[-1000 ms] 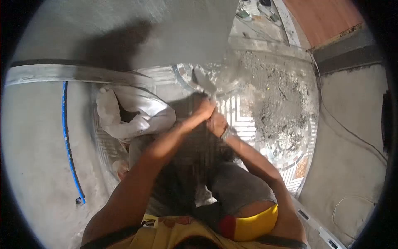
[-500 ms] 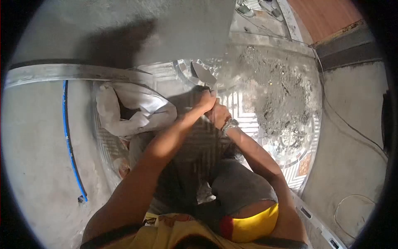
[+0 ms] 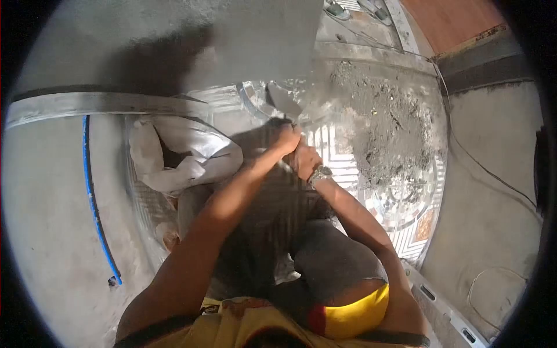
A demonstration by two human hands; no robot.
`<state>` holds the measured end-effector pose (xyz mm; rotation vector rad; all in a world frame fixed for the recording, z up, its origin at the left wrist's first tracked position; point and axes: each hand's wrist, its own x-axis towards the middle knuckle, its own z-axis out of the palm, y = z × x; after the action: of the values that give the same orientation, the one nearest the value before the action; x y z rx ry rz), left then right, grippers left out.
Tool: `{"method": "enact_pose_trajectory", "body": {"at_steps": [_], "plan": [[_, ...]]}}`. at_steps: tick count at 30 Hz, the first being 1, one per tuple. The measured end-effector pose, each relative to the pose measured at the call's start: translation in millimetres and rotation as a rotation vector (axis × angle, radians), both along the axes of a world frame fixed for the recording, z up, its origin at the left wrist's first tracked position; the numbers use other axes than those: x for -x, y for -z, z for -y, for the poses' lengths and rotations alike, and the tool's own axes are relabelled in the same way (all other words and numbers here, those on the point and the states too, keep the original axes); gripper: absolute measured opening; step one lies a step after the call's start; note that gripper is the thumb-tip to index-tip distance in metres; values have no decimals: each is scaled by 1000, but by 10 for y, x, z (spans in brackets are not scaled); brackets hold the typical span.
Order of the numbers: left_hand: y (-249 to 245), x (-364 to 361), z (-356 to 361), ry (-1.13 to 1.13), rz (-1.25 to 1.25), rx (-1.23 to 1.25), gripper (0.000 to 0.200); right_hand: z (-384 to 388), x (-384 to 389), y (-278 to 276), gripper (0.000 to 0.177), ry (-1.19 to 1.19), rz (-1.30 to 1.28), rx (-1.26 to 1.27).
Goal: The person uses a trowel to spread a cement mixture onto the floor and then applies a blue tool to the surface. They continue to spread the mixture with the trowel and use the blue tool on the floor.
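Note:
My left hand is closed on the handle of a trowel, whose grey blade points away from me over the patterned floor. Just to its right, my right hand has its fingers closed close against my left hand. Whether it also grips the handle or something else is hidden. A watch is on my right wrist. Grey mortar lies spread in lumps over the tiles to the right of the hands.
An open white sack stands at my left, near a blue pipe along the wall. A level lies at the lower right. A cable runs down the right side. Footwear sits at the top.
The whole view has shifted slightly. Both hands remain together, with the trowel blade in nearly the same place over the floor.

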<state>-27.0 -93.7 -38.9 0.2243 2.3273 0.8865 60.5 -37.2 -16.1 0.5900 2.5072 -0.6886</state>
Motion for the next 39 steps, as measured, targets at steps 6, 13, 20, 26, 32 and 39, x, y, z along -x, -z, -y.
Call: {"method": "enact_pose_trajectory", "body": {"at_steps": [6, 13, 20, 26, 32, 39], "plan": [[-2, -57, 90, -156, -202, -141, 46, -112, 123, 146, 32, 1, -227, 130], [40, -104, 130, -110, -216, -82, 50, -123, 128, -288, 37, -103, -137, 81], [18, -4, 86, -36, 41, -85, 55, -154, 41, -82, 39, -103, -112, 102], [19, 127, -41, -34, 115, -83, 53, -305, 127, -212, 41, -120, -196, 265], [0, 43, -34, -158, 44, -57, 56, -236, 96, 155, 52, -60, -177, 286], [195, 142, 230, -122, 132, -30, 45, -90, 151, -202, 32, -128, -221, 152]]}}
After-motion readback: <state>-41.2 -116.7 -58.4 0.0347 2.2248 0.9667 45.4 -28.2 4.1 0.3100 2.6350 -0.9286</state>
